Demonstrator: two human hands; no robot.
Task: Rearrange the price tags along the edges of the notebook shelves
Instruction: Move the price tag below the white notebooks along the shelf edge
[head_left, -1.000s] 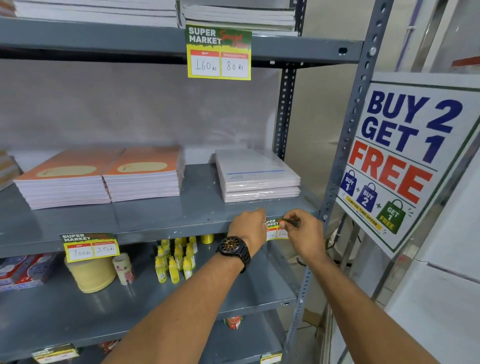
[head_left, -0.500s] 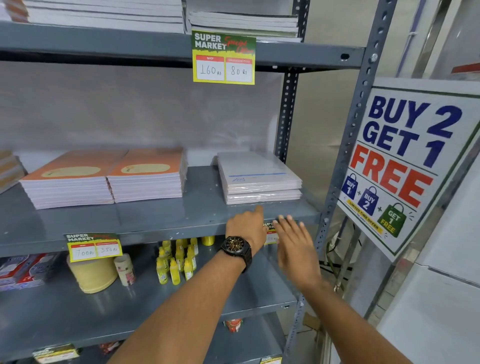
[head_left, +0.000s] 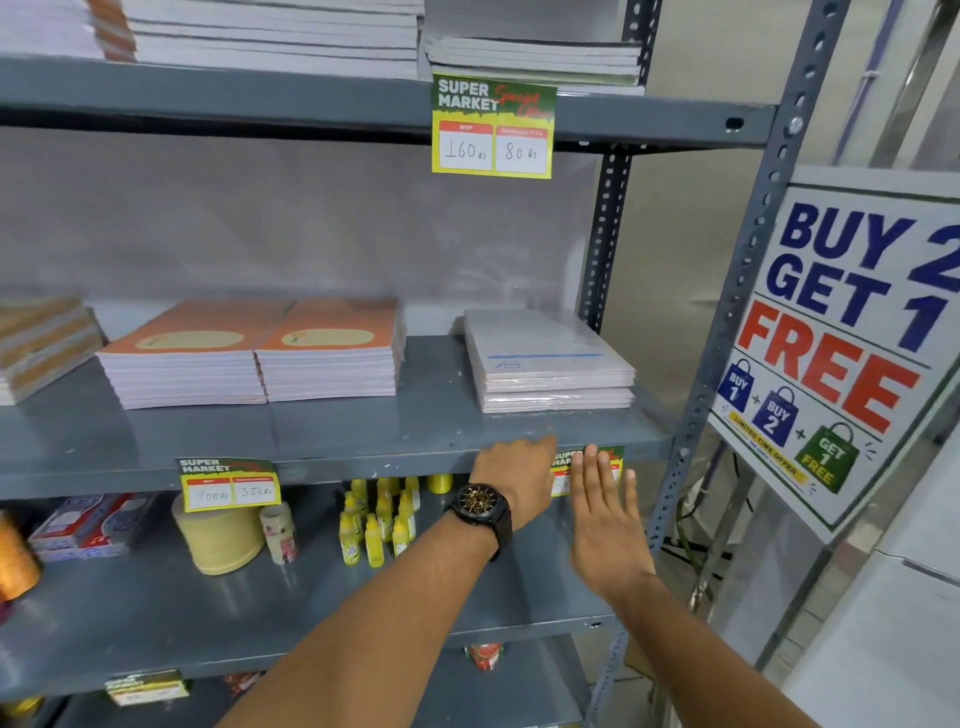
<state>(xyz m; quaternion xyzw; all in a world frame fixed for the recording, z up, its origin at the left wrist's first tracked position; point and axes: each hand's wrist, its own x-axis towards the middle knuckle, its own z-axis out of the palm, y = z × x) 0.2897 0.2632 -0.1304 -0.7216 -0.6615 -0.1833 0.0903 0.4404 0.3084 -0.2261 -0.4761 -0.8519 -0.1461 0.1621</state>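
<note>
A yellow-and-green price tag hangs on the front edge of the middle shelf, below a stack of white notebooks. My left hand, with a black watch on the wrist, presses against the tag's left part and hides it. My right hand is flat with fingers spread, just in front of the tag's right part, holding nothing. A second tag reading 350 hangs further left on the same edge. A third tag reading 160 and 80 hangs from the top shelf edge.
Two stacks of orange notebooks lie on the middle shelf. Small yellow bottles, a tape roll and boxes sit on the shelf below. A "Buy 2 Get 1 Free" sign leans at the right by the shelf's upright.
A second ago my right hand pinched the tag's right end. It has let go and opened flat in front of the tag. My left hand stays on the tag.
</note>
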